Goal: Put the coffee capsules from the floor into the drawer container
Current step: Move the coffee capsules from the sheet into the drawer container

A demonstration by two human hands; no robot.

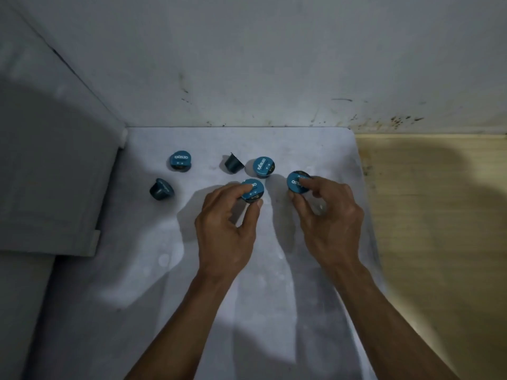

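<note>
1. The left hand (227, 223) sits at centre frame, its thumb and fingers curled around a blue-lidded coffee capsule (252, 190) and pinching it at the rim.
2. The right hand (327, 215) is just right of centre, its fingers bent around a second capsule (296, 182), fingertips over the lid and thumb under the edge.
3. Whether either held capsule is touching the surface below cannot be told.
4. Four more capsules lie loose on the white sheet (274, 297) that covers the floor in the middle of the frame.
5. One upright capsule (264, 167) stands just above the left hand's capsule, lid up.
6. A tipped capsule (233, 163) lies on its side just left of that one, dark body showing.
7. Another lid-up capsule (179, 161) stands further left, well apart from the hands.
8. A fourth capsule on its side (161, 189) lies at the left of the sheet, near a white panel (55, 174) that fills the left of the frame.
9. A scuffed white wall (274, 64) runs across the top, and bare wooden floor (439, 215) shows at the right of the sheet.
</note>
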